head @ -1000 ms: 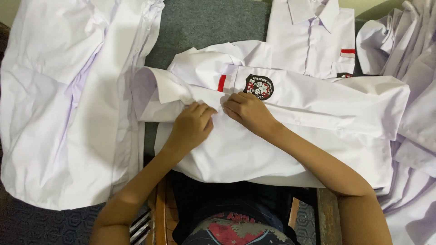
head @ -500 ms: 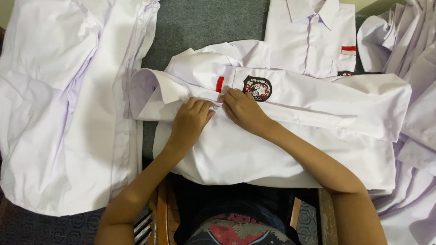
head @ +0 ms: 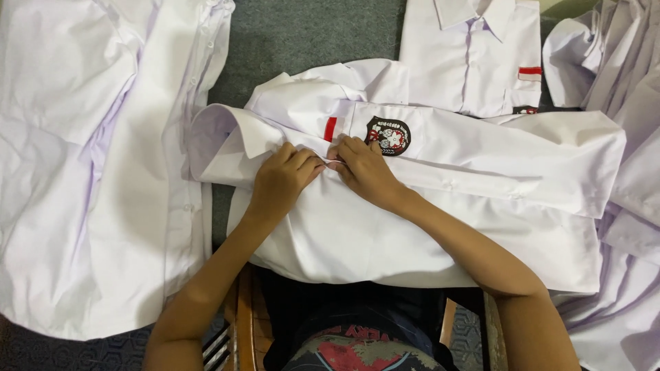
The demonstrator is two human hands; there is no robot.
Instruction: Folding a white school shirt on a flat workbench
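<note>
Hands (head: 282,180) (head: 368,172) — pinching white shirt (head: 426,227) placket.

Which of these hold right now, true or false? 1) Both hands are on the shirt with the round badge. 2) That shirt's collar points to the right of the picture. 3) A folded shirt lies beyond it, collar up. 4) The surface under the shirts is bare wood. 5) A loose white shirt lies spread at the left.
1) True: the left hand and right hand meet at the placket of the badged shirt.
2) False: its collar points left.
3) True: the folded shirt lies beyond.
4) False: it is a grey carpet.
5) True: the spread shirt lies left.
</note>
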